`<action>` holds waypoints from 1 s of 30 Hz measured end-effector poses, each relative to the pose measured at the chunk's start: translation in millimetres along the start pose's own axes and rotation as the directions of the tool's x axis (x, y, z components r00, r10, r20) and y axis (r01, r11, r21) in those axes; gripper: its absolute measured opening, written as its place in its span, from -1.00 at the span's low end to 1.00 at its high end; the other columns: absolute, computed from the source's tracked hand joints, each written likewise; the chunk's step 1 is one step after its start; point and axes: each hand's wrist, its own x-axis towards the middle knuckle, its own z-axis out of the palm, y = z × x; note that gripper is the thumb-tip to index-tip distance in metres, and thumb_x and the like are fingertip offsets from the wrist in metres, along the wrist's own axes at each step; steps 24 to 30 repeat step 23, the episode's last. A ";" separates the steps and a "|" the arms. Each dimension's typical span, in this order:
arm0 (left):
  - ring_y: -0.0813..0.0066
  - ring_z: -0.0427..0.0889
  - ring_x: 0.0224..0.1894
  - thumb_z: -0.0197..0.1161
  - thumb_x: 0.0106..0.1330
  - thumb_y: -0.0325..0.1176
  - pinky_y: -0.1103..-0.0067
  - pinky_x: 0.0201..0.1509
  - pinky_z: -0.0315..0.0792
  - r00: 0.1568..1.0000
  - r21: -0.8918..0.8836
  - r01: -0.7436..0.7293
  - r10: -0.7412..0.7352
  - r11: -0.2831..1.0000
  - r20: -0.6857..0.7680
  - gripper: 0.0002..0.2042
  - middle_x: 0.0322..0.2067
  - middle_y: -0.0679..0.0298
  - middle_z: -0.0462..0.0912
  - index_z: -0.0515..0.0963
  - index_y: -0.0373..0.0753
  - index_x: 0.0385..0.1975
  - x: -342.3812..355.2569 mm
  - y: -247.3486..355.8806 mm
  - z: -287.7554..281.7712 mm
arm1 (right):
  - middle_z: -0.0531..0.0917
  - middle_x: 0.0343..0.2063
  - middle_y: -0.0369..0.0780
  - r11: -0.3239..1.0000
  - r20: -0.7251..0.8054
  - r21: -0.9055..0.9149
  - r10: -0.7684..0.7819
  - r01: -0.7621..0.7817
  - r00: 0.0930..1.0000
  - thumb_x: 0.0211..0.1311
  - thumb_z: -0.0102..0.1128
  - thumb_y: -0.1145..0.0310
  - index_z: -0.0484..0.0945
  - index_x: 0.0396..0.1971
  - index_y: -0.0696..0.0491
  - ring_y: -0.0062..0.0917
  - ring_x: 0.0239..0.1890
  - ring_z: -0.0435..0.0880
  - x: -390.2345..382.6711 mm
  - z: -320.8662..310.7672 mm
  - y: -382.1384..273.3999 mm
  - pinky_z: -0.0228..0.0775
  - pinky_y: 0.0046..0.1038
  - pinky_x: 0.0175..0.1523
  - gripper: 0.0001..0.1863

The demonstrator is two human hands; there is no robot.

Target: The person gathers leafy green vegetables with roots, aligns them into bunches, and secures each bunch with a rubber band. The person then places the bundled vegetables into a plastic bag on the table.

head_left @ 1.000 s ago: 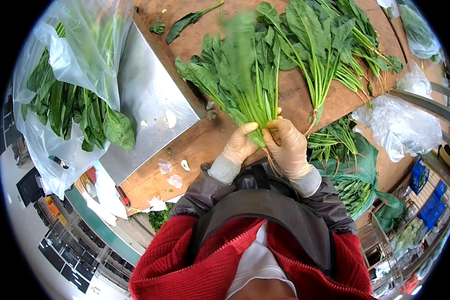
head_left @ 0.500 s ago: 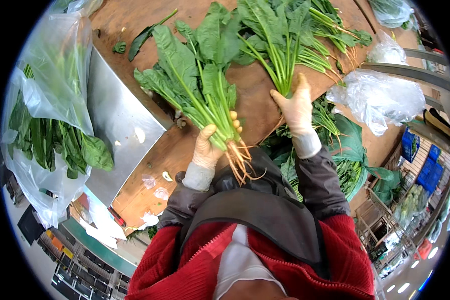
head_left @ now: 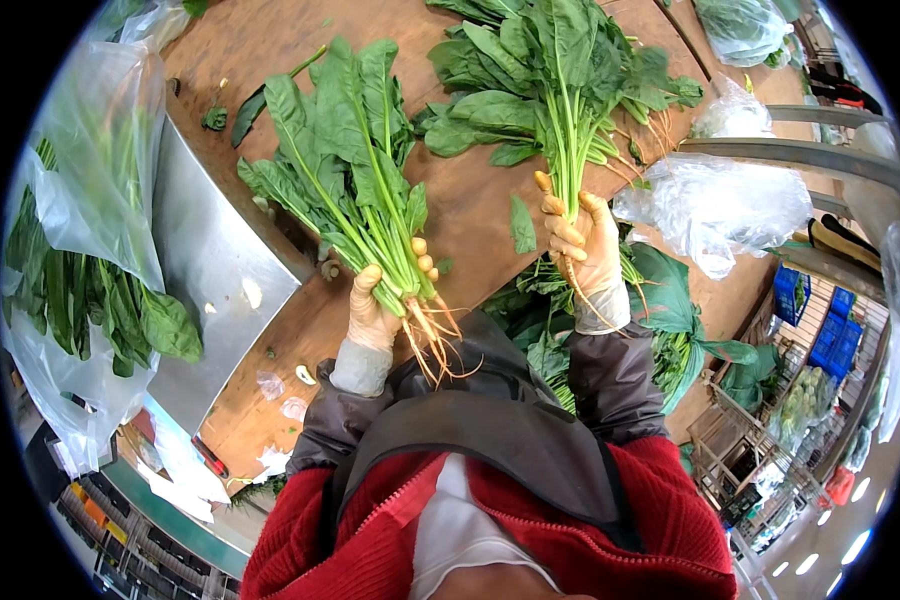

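My gloved left hand (head_left: 375, 310) is closed round a bunch of spinach (head_left: 360, 185), its leaves pointing away from me and its pale orange roots hanging over the near side of the hand. In my gloved right hand (head_left: 588, 245) is a second spinach bunch (head_left: 562, 110), gripped by the stems just above the roots, with one long root dangling past the wrist. Its leaves overlap more spinach (head_left: 480, 105) lying on the brown wooden table (head_left: 465, 200). A torn leaf (head_left: 522, 225) lies on the wood between the two bunches.
On the left, a metal tray (head_left: 205, 280) stands beside clear plastic bags (head_left: 100, 170) of leafy greens. Crumpled clear plastic (head_left: 730, 210) lies at the right near metal bars (head_left: 800, 160). A green sack (head_left: 675, 290) of greens sits right of my body.
My right hand has closed on the spinach stems and lifted them toward me; before, its fingers were apart at their base. My left hand still holds its bunch, now slightly farther left.
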 end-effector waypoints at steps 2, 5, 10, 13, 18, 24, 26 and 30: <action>0.23 0.48 -0.09 0.33 -0.02 -0.22 0.33 0.07 0.39 1.000 0.009 0.016 -0.015 1.000 -0.013 -0.36 -0.07 0.07 0.46 0.29 -0.42 0.04 1.5 0.0 -2.3 | 0.41 -0.39 -0.14 1.000 0.059 0.008 0.022 -0.023 0.998 0.16 -0.16 0.26 0.09 0.14 0.29 -0.67 -0.75 0.21 0.1 0.7 1.7 0.09 -0.71 -0.80 -0.42; 0.20 0.47 -0.05 0.32 0.00 -0.25 0.31 0.10 0.37 0.999 0.018 0.046 -0.045 0.999 -0.018 -0.37 -0.04 0.03 0.44 0.27 -0.42 0.06 3.2 -0.3 -7.4 | 0.43 -0.44 -0.16 0.998 -0.011 -0.048 -0.035 0.034 0.999 0.14 -0.19 0.23 0.07 0.16 0.28 -0.66 -0.80 0.20 -8.5 12.8 7.1 0.07 -0.70 -0.81 -0.38; 0.21 0.50 -0.04 0.26 0.06 -0.35 0.33 0.12 0.37 0.990 0.188 0.046 -0.020 0.981 -0.138 -0.43 -0.01 0.01 0.43 0.25 -0.41 0.08 10.3 -3.0 4.6 | 0.49 -0.43 -0.19 0.728 0.049 -0.651 -0.243 0.216 0.969 0.19 -0.17 0.14 0.12 0.17 0.19 -0.69 -0.82 0.17 -31.2 42.6 25.8 -0.04 -0.71 -0.81 -0.39; 0.23 0.49 -0.03 0.26 0.09 -0.38 0.39 0.07 0.42 0.955 0.300 0.052 0.040 0.953 -0.293 -0.48 -0.03 0.04 0.46 0.28 -0.37 0.05 18.9 -12.4 8.5 | 0.54 -0.23 -0.09 -0.126 0.192 -0.981 -0.578 0.146 0.793 0.23 -0.11 0.30 0.12 0.20 0.11 -0.51 -0.50 0.53 -28.2 53.1 52.2 0.34 -0.58 -0.51 -0.46; 0.30 0.39 0.07 0.35 0.04 -0.33 0.39 0.11 0.38 0.982 0.243 0.000 0.046 0.970 -0.183 -0.40 0.02 0.19 0.40 0.25 -0.29 0.09 13.1 -26.9 9.3 | 0.41 -0.04 -0.04 -0.853 0.349 -0.507 -0.337 -0.127 0.874 -0.06 0.11 0.44 0.09 0.21 0.18 -0.22 -0.16 0.51 -4.0 30.8 107.6 0.40 -0.46 -0.16 -0.26; 0.14 0.18 0.24 0.38 0.00 -0.17 0.32 0.34 0.08 0.992 0.190 0.030 -0.005 0.981 -0.128 -0.20 0.19 0.02 0.19 0.08 -0.29 0.21 15.6 -29.3 11.5 | 0.35 0.03 -0.10 -0.918 0.455 -0.370 -0.045 0.143 0.889 -0.11 0.12 0.40 0.04 0.23 0.16 -0.29 -0.05 0.42 -14.9 7.9 120.1 0.34 -0.40 -0.06 -0.20; 0.14 0.18 0.24 0.38 0.00 -0.17 0.32 0.34 0.08 0.992 0.190 0.030 -0.005 0.981 -0.128 -0.20 0.19 0.02 0.19 0.08 -0.29 0.21 15.6 -29.3 11.5 | 0.35 0.03 -0.10 -0.918 0.455 -0.370 -0.045 0.143 0.889 -0.11 0.12 0.40 0.04 0.23 0.16 -0.29 -0.05 0.42 -14.9 7.9 120.1 0.34 -0.40 -0.06 -0.20; 0.14 0.18 0.24 0.38 0.00 -0.17 0.32 0.34 0.08 0.992 0.190 0.030 -0.005 0.981 -0.128 -0.20 0.19 0.02 0.19 0.08 -0.29 0.21 15.6 -29.3 11.5 | 0.35 0.03 -0.10 -0.918 0.455 -0.370 -0.045 0.143 0.889 -0.11 0.12 0.40 0.04 0.23 0.16 -0.29 -0.05 0.42 -14.9 7.9 120.1 0.34 -0.40 -0.06 -0.20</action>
